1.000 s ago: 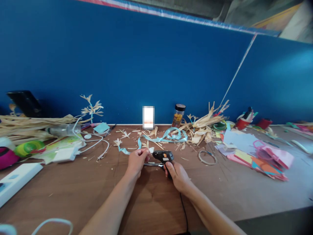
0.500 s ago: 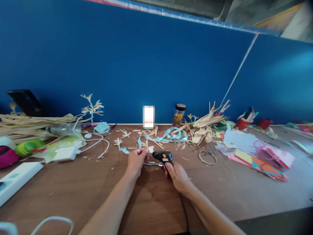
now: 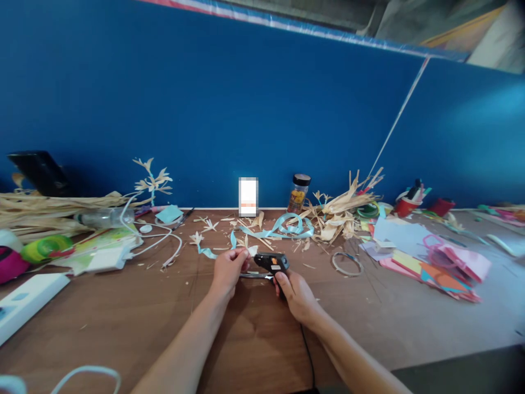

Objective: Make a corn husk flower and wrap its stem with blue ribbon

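My right hand is wrapped round the handle of a black glue gun, its nozzle pointing left. Pinched in the fingertips of my left hand is a pale corn husk flower; the nozzle is close beside it, and I cannot tell whether they touch. Light blue ribbon trails to the left behind my left hand, by another small husk flower. A metallic tool, probably scissors, lies on the table between my hands, partly hidden by the glue gun.
Loose blue ribbon and husk scraps lie behind my hands. A lidded jar stands near the blue partition. A wire coil and coloured papers lie right. A white power strip, charger and husk bundles are left.
Both hands keep almost the same place, with the glue gun held at the flower. The whole view has shifted very slightly.
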`<state>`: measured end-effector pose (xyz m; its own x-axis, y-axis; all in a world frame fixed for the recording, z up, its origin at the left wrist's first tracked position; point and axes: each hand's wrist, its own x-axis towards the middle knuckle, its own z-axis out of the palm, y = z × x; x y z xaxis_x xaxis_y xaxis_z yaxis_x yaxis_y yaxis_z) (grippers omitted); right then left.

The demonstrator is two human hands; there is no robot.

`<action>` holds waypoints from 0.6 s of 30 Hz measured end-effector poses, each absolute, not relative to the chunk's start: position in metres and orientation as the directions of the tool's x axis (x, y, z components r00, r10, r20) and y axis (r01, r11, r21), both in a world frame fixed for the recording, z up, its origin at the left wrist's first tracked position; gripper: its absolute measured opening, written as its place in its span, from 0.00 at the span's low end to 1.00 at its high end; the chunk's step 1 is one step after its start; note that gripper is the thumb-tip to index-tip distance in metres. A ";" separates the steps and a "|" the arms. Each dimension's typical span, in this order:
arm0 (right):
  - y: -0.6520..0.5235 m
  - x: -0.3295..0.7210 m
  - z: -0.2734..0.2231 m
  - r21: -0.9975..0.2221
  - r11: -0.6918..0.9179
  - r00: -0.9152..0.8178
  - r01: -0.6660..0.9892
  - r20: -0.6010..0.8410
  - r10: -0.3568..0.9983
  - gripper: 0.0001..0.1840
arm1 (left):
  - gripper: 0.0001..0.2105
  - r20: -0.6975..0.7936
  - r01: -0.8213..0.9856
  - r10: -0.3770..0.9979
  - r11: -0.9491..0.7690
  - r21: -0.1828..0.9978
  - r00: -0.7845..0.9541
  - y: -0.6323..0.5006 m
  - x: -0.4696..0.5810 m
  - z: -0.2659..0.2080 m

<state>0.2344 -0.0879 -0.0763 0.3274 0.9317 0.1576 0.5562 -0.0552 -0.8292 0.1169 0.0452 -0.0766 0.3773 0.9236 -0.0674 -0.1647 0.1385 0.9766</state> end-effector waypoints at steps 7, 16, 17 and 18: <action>-0.097 0.244 -0.062 -0.775 -0.076 0.369 0.627 0.210 0.905 0.23 | 0.10 -0.049 -0.193 0.929 0.128 0.973 0.368 0.047 0.115 -0.076; -0.147 0.312 -0.048 -0.136 -0.630 0.633 0.764 0.345 0.693 0.15 | 0.10 -0.071 -0.155 0.929 0.136 0.978 0.363 0.044 0.118 -0.074; -0.150 0.318 -0.052 -0.089 -0.681 0.664 0.727 0.344 0.664 0.15 | 0.11 -0.065 -0.162 0.925 0.135 0.978 0.375 0.044 0.119 -0.074; -0.153 0.324 -0.056 -0.051 -0.718 0.690 0.694 0.333 0.643 0.16 | 0.11 -0.060 -0.170 0.919 0.136 0.976 0.390 0.043 0.119 -0.074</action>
